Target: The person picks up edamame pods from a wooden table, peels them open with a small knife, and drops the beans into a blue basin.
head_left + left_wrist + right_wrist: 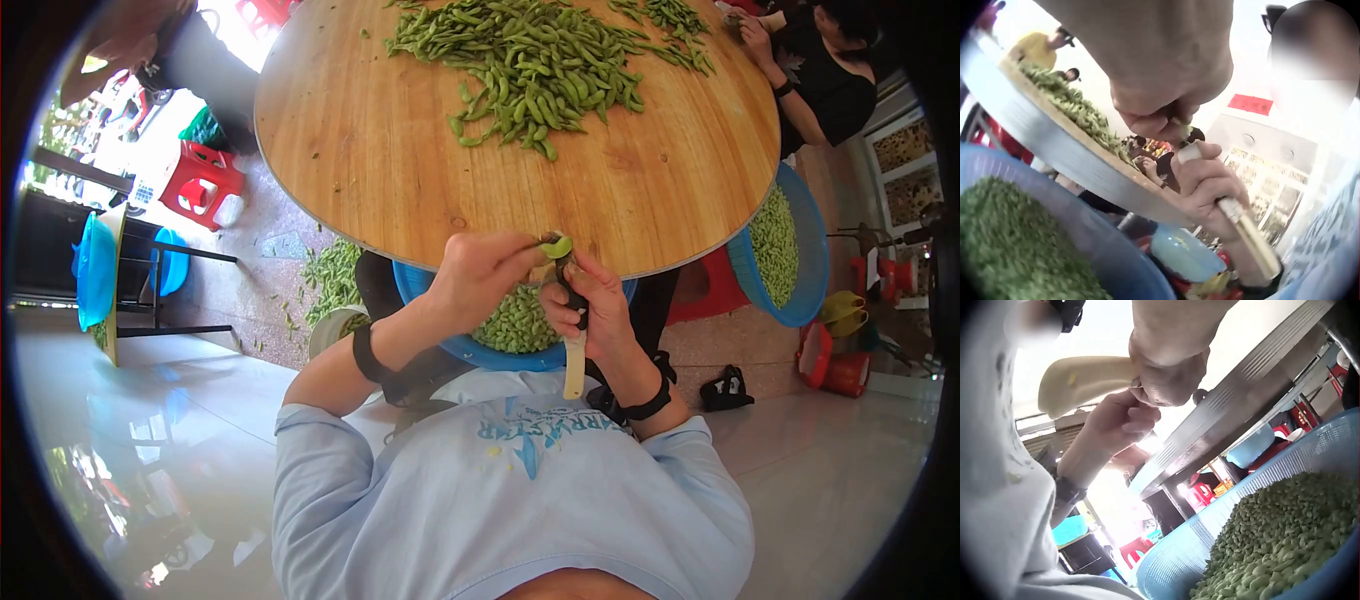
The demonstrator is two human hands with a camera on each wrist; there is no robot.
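Observation:
Just over the near edge of the round wooden table, my two hands meet. With its fingertips my left hand (475, 275) pinches one end of a green soybean pod (562, 246). My right hand (603, 310) grips a tool with a dark upper part and a long cream handle (574, 370), which points back toward my shirt. The pod lies at the tool's upper end, beside the right thumb; the working end is hidden by fingers. Below the hands, a blue basin (1166, 556) holds shelled green beans (1279, 544).
A heap of soybean pods (530, 70) covers the far part of the table (370, 150). At right stands another blue basin (815, 270) of beans; a person (825, 90) sits beyond it. Pods (335, 275) lie on the floor at left, near a red stool (205, 185).

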